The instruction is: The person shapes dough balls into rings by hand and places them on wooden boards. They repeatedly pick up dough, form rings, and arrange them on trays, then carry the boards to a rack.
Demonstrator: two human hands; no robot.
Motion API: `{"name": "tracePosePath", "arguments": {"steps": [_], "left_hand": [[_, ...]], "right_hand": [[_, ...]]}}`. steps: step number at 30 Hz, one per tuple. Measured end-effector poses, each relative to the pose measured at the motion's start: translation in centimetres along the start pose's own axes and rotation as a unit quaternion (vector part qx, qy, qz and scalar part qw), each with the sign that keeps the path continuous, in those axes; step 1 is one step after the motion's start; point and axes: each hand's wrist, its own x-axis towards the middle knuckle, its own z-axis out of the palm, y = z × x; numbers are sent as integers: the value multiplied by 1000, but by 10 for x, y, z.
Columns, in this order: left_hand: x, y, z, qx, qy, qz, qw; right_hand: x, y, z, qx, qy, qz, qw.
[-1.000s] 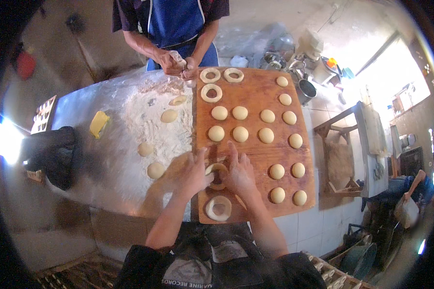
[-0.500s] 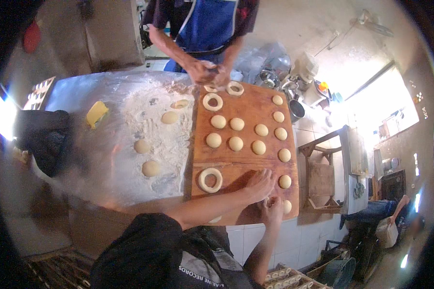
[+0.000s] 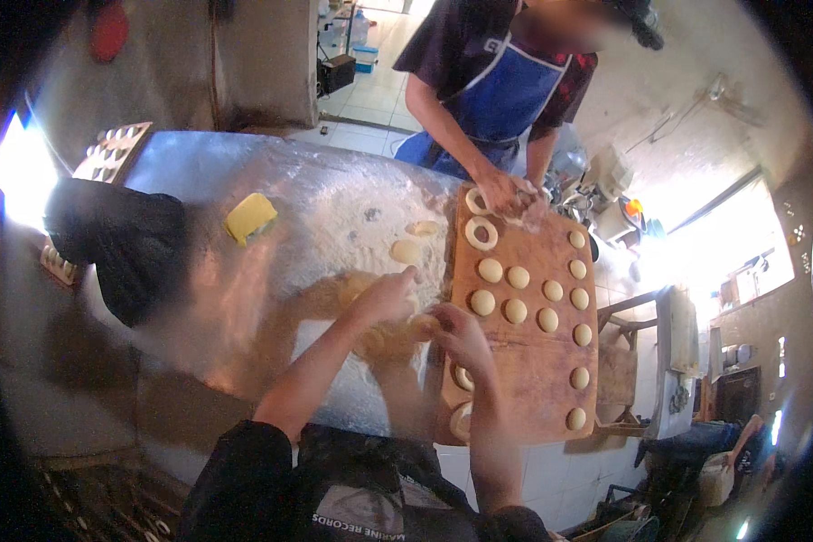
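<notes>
Floury steel is pretty much the whole scene: a metal table dusted white with flour, and both hands sit close together right where that flour meets the edge of a wooden board. The left hand is curled down over a soft pale dough piece, and the right hand is touching the same lump from the other side, fingers bent around it, so the two hands are basically pinching one piece between them; how tight the grip is I can't tell, it's a bit blurred. Just past the right hand, on the board, there are smooth round dough balls laid out in neat rows, matte and cream coloured. Tucked under the right forearm are two dough rings with holes in the middle, partly hidden by the arm. Beyond the left hand a couple of flatter oval dough pieces lie loose in the flour. Further off to the left is a yellow blocky sponge, and well past that a crumpled black bag. At the far end of the board from the hands, another person in a blue apron has both of their hands on dough, next to another dough ring.
</notes>
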Motion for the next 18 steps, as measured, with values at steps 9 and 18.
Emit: {"name": "tracePosePath", "arguments": {"steps": [9, 18], "left_hand": [[-15, -58, -11, 73, 244, 82, 964], [-72, -39, -9, -294, 17, 1, 956]], "right_hand": [[59, 32, 54, -360, 75, -13, 930], [25, -15, 57, 187, 25, 13, 982]]}}
